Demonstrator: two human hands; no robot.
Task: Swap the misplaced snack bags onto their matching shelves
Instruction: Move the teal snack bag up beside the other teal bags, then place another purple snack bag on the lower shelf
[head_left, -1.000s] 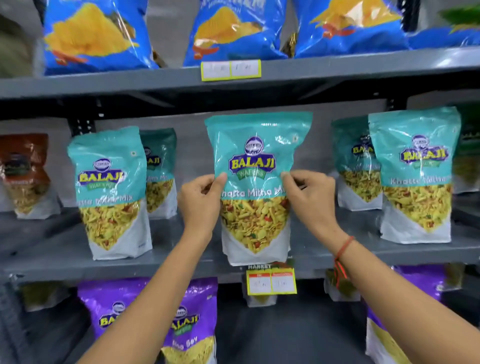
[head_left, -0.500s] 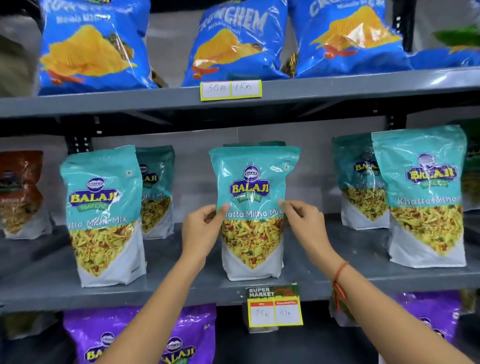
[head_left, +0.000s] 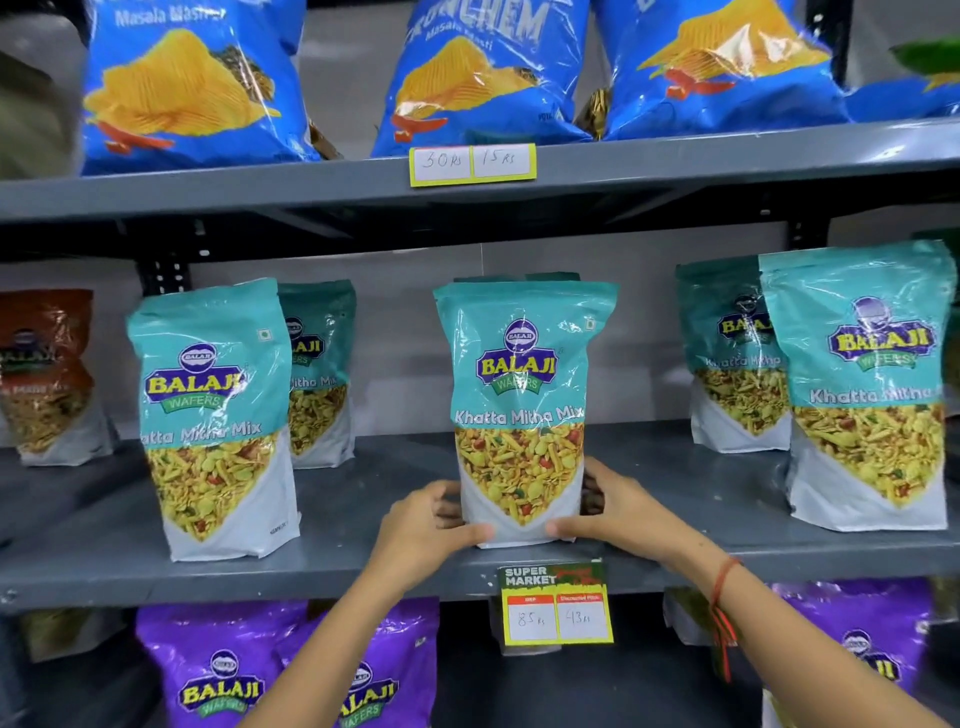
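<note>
A teal Khatta Mitha Mix bag (head_left: 522, 374) stands upright in the middle of the grey middle shelf (head_left: 363, 566). My left hand (head_left: 423, 525) grips its lower left corner and my right hand (head_left: 618, 512) grips its lower right corner, thumbs on the white front. More teal bags of the same kind stand to the left (head_left: 213, 415) and to the right (head_left: 862, 384), each with another behind it. A brown-red bag (head_left: 44, 374) stands at the far left of this shelf.
Blue chips bags (head_left: 483, 73) fill the top shelf above a yellow price label (head_left: 471, 163). Purple bags (head_left: 223, 670) stand on the lower shelf. A supermarket price tag (head_left: 556, 603) hangs from the middle shelf's front edge.
Both hands slid from the bag's middle sides down to its bottom corners. The teal bag now rests upright on the shelf. The view has come closer to the shelves.
</note>
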